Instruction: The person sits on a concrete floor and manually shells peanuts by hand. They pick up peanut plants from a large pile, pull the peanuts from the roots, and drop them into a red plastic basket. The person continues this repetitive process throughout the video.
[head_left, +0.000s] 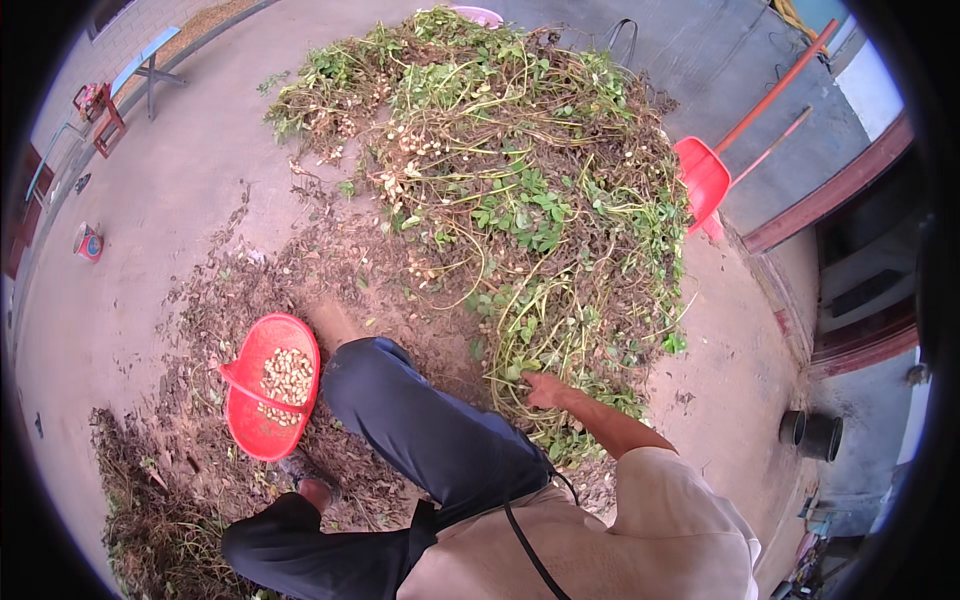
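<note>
My right hand (544, 391) reaches down at the near edge of a large heap of uprooted peanut plants (536, 202). Its fingers touch the green stems and leaves, and whether they grip a stem is not clear. My left hand is out of view. Clusters of pale peanut pods (396, 184) hang on the roots at the heap's left side. To the left of my bent knee stands a red plastic basket (255, 346) with a handle across its middle. Loose peanuts (288, 379) lie in it.
A second pile of withered vines (161, 525) lies at lower left. Dry leaves and soil litter the concrete. A red shovel (703, 184) rests against the heap's right side. Dark buckets (820, 437) stand by the wall, and a small red tub (88, 244) sits far left.
</note>
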